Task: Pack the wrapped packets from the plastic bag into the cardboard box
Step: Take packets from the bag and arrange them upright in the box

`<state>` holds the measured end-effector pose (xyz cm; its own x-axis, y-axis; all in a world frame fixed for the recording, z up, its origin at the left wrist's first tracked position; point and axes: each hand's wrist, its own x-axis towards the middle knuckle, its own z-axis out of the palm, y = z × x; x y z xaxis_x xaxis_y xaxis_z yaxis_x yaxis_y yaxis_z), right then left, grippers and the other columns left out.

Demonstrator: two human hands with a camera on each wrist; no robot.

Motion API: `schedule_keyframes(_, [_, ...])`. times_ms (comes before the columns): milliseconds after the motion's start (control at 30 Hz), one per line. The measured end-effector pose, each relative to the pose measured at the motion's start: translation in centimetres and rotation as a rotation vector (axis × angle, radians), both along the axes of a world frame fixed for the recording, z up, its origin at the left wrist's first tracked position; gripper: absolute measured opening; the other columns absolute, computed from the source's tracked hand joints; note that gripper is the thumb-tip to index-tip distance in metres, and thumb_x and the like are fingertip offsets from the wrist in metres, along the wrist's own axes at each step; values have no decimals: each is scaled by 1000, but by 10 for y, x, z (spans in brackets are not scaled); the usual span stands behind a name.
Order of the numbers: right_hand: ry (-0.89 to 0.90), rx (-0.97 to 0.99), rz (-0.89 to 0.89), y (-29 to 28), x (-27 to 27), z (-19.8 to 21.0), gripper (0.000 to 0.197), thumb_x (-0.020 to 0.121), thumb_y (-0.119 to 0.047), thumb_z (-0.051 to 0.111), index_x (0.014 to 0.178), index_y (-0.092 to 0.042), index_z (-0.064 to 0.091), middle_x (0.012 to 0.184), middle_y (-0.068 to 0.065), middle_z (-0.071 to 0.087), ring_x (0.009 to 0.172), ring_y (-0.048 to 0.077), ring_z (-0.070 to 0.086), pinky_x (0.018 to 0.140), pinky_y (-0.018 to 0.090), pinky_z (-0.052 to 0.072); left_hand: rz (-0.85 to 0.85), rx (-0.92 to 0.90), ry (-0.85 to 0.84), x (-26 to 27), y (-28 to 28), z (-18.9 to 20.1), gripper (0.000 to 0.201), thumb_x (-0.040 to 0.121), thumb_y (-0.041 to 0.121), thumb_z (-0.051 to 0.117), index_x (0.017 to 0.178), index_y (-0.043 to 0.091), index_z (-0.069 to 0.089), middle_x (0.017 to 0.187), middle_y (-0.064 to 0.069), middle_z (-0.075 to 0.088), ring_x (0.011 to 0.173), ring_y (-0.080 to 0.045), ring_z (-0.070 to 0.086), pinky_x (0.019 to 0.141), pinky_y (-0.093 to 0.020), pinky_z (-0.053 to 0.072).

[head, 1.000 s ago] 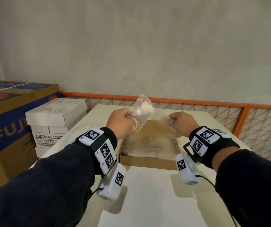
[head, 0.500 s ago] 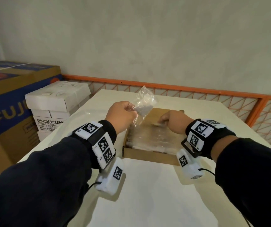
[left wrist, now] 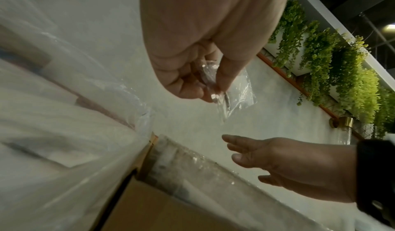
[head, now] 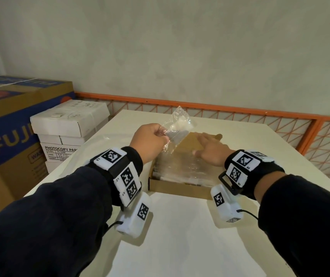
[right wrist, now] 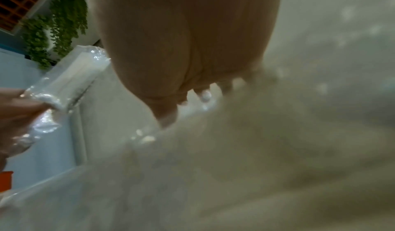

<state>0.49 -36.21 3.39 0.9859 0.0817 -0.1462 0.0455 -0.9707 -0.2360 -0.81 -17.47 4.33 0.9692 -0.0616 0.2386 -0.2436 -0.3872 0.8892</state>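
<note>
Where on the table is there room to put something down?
The white table is bare in front of the cardboard box, between the two sleeves, and right of the box toward the orange railing. Over the box it is crowded: both hands and the packets.

Shallow brown cardboard box (head: 180, 188) sits on white table (head: 180, 236). Clear wrapped packets (head: 182, 169) lie inside it. Stacked white paper cartons (head: 68, 124) stand left of the table.

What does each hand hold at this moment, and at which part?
The left hand pinches a clear wrapped packet at its lower end, between thumb and fingers. The right hand holds nothing; its fingers are spread over the cardboard box.
</note>
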Motion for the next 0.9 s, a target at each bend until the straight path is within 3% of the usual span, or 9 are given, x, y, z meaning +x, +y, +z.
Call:
schedule_keyframes(100, [192,-20,96,6,-13,-2,61,99,-46,29,151,-20,9,159,1,10,145,22,15,117,36,11,5,-4,12,1,-2,-2,11,86,4,56,83,13,62,76,-1,58,68,-15,53,65,-24,44])
schedule_keyframes(200, [34,34,44,5,-13,3,63,96,-49,35,149,-21,15,158,2,17,143,24,21,116,39,17,-7,-18,35,0,-5,-5,26,87,0,50,73,21,59,73,2,60,65,-14,51,68,-27,44])
schedule_keyframes(267, [-15,192,25,5,-14,10,65,91,-48,49,147,-23,25,153,1,30,139,24,31,116,40,21,-25,-65,60,0,-8,-7,24,89,-2,46,82,16,62,74,3,61,62,-11,50,69,-26,45])
schedule_keyframes(367, [-7,416,77,7,-17,13,39,76,-50,66,112,-36,60,117,-12,63,118,14,53,112,44,26,-51,-83,80,-3,-14,-9,20,92,1,46,94,14,61,81,1,64,61,-9,53,60,-18,47])
schedule_keyframes(467, [-96,719,49,13,-25,16,6,87,-26,63,92,-25,65,90,-6,67,86,10,60,84,24,44,-94,-29,111,-5,-21,-10,16,93,6,48,89,11,63,90,-6,66,79,-20,61,78,-33,55])
schedule_keyframes(567, [-225,824,-12,14,-28,19,15,90,-16,59,76,-21,61,66,-9,56,60,4,50,60,15,38,-92,50,113,-6,-22,-10,20,92,11,51,76,15,63,85,-3,66,84,-22,60,89,-38,51])
schedule_keyframes(633, [-271,809,-40,13,-29,23,26,89,-17,60,66,-26,56,56,-10,46,48,1,41,52,14,33,-18,78,86,-5,-19,-8,16,91,14,54,80,18,65,89,-3,64,86,-21,57,91,-36,47])
schedule_keyframes(800, [-320,825,-113,4,-29,31,18,94,-20,53,78,-17,60,58,-3,51,51,9,44,61,23,41,86,114,95,1,1,1,15,90,10,51,86,16,64,97,0,62,93,-17,55,85,-27,42])
schedule_keyframes(900, [-361,868,-219,-5,-23,33,16,96,-12,46,99,-13,61,70,1,65,46,7,50,56,21,44,143,260,172,8,17,-2,14,92,11,48,91,7,62,99,-7,59,91,-22,51,81,-30,41])
